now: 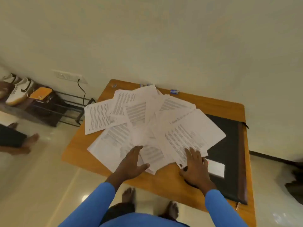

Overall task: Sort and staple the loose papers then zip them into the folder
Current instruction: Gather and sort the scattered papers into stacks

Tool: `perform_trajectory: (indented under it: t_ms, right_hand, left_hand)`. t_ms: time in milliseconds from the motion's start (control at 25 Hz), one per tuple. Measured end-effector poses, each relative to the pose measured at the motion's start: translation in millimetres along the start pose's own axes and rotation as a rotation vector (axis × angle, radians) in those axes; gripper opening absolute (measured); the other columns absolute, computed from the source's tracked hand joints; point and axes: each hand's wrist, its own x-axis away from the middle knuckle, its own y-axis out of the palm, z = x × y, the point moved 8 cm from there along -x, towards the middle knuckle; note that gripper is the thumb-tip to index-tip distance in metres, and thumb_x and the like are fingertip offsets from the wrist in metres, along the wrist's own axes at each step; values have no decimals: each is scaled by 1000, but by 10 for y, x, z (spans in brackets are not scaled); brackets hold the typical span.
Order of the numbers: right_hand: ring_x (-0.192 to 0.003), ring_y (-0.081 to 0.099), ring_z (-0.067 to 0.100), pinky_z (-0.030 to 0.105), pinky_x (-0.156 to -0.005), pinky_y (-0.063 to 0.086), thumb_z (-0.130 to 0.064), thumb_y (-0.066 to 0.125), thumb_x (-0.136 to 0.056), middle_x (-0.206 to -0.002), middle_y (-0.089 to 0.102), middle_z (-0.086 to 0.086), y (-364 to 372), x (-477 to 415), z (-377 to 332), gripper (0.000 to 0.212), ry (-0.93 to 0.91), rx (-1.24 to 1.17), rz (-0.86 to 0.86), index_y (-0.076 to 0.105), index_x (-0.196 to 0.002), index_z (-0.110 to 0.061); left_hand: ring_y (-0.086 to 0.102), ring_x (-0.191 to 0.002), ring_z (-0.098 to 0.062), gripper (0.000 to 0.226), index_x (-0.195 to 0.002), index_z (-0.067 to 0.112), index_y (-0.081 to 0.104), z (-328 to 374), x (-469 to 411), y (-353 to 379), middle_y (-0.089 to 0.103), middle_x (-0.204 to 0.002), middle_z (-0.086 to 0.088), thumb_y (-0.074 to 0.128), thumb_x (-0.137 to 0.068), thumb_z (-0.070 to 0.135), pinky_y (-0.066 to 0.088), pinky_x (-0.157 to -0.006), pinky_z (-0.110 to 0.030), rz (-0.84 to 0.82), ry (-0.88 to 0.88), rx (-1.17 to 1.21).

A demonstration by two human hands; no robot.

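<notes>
Many loose papers lie fanned in an untidy overlap across the middle of the wooden counter, their right edge spilling onto the black zip folder that lies flat along the counter's right side. I have my left hand and right hand spread flat on the near edge of the pile, each grip wide and holding nothing, which I judge pins the sheets for gathering. A small blue item, possibly the stapler, sits by the far edge.
</notes>
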Motion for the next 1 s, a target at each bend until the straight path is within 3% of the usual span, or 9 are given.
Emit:
perform_trajectory:
  t_ms: [80,120,240,320,440,520,680,840,1000]
  right_hand:
    - [-158,-6,35,58,-124,11,-60,59,-89,-172,-9,7,40,-51,43,102,-71,243,-24,0,-164,-25]
    - [-158,3,38,58,-123,17,-62,58,-90,-173,-2,9,58,-69,81,98,-99,297,-7,7,-165,-25]
    - [-126,56,42,54,-95,52,-54,73,-86,-151,52,16,77,-104,100,72,-129,330,89,57,-144,-16]
    - [-105,64,38,48,-82,55,-45,76,-87,-129,66,16,3,-87,85,55,-118,349,202,68,-129,-11]
    - [-109,59,39,53,-93,46,-48,65,-93,-115,66,16,-59,-71,130,53,-7,391,216,66,-131,-11]
    - [-121,53,43,56,-97,46,-55,58,-93,-128,59,19,-31,-30,168,64,43,355,175,58,-141,-12]
    - [-123,50,41,49,-89,53,-64,47,-94,-154,42,20,-1,11,163,80,32,384,169,42,-154,-10]
    - [-121,52,36,49,-93,50,-65,45,-94,-133,57,17,12,-5,185,78,34,404,184,49,-149,-9]
    - [-118,49,37,49,-87,51,-70,46,-91,-140,48,16,6,55,306,82,176,294,254,46,-148,-11]
  left_hand:
    - [12,-158,-18,99,-163,27,12,-44,-83,197,10,-172,2,67,-87,61,24,-125,-47,-81,-81,-153]
    - [8,-158,-18,99,-163,28,11,-78,-82,255,5,-172,2,66,-87,61,23,-125,-48,-87,-124,-224]
    - [-2,-159,-21,96,-163,30,11,-49,-50,384,-6,-173,2,61,-88,63,17,-125,-52,-32,-135,-353]
    - [-4,-159,-23,97,-163,30,9,-72,-5,458,-9,-172,1,61,-88,61,14,-125,-52,10,-119,-392]
    - [-2,-160,-25,97,-163,30,11,-95,22,513,-6,-173,0,63,-87,59,15,-125,-51,79,-95,-386]
    - [-1,-160,-25,97,-163,30,11,-114,27,535,-5,-173,1,63,-86,58,14,-125,-51,100,-91,-372]
    - [-6,-159,-23,96,-163,32,9,-150,25,549,-8,-172,2,62,-87,58,8,-125,-50,106,-97,-360]
    - [-6,-159,-23,95,-163,32,10,-143,29,541,-8,-172,2,62,-89,58,6,-126,-49,106,-95,-343]
    - [-1,-160,-24,92,-162,31,15,-112,35,498,-2,-173,1,64,-88,57,10,-125,-51,90,-116,-334]
